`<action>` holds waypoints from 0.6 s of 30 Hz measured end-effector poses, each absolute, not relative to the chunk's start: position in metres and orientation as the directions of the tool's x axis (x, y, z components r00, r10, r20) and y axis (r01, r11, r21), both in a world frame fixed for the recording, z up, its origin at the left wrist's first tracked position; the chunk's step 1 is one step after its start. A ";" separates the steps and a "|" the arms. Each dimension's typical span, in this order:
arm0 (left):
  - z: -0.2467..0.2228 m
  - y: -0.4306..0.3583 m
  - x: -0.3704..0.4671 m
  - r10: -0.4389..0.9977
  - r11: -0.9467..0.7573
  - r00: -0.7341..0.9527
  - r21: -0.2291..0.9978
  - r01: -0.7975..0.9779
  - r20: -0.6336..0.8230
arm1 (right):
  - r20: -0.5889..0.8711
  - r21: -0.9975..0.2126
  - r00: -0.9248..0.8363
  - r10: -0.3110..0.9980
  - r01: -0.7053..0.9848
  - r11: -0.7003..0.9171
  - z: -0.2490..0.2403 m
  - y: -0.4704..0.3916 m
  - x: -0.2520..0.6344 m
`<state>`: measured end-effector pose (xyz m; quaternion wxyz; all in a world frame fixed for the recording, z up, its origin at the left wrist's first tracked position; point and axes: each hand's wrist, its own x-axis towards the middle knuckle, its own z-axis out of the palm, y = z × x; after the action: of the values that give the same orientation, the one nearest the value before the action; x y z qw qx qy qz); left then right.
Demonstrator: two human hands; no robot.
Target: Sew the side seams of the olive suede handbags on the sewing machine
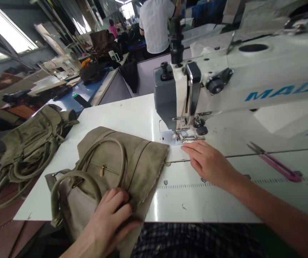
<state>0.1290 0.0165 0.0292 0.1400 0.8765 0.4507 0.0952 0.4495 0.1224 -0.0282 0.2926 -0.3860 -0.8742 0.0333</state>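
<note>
An olive-green handbag (140, 157) lies on the white sewing table, with two looped handles and a small brass zipper pull (102, 170) on its front. Its right edge is raw and frayed. My left hand (113, 211) is closed on the bag's lower part, fingers curled into the cloth beside a handle. Fingers stretched out, my right hand (209, 161) rests on the table just in front of the presser foot (182, 135) of the sewing machine (186, 89). It holds nothing that I can see. A gap separates its fingertips from the bag.
Pink-handled thread snips (280, 165) lie right of my right hand. More olive bags (32, 139) are piled at the table's left edge. A printed ruler scale (180, 185) runs along the front. Behind, a person in a white shirt (155, 27) stands near other workstations.
</note>
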 end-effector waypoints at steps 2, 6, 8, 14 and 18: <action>0.027 0.013 0.118 0.809 -0.572 0.575 0.396 0.719 0.124 | 0.481 -0.290 -0.531 0.698 0.655 0.698 -0.028 0.123 0.450; 0.024 0.000 0.104 0.867 -0.497 0.434 0.457 0.738 0.243 | 0.490 -0.325 -0.513 0.705 0.643 0.694 -0.027 0.124 0.450; 0.022 -0.004 0.100 0.885 -0.466 0.388 0.483 0.742 0.259 | 0.486 -0.353 -0.499 0.718 0.640 0.683 -0.027 0.125 0.451; 0.014 -0.006 0.078 0.867 -0.496 0.441 0.486 0.719 0.233 | 0.467 -0.389 -0.494 0.734 0.631 0.671 -0.029 0.126 0.452; 0.011 -0.006 0.067 0.841 -0.536 0.496 0.451 0.714 0.216 | 0.472 -0.399 -0.484 0.737 0.628 0.668 -0.029 0.125 0.452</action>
<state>0.0670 -0.0065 0.0108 0.1528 0.8513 0.4565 0.2086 0.4518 0.1254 -0.0287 0.3153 -0.3983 -0.8570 0.0865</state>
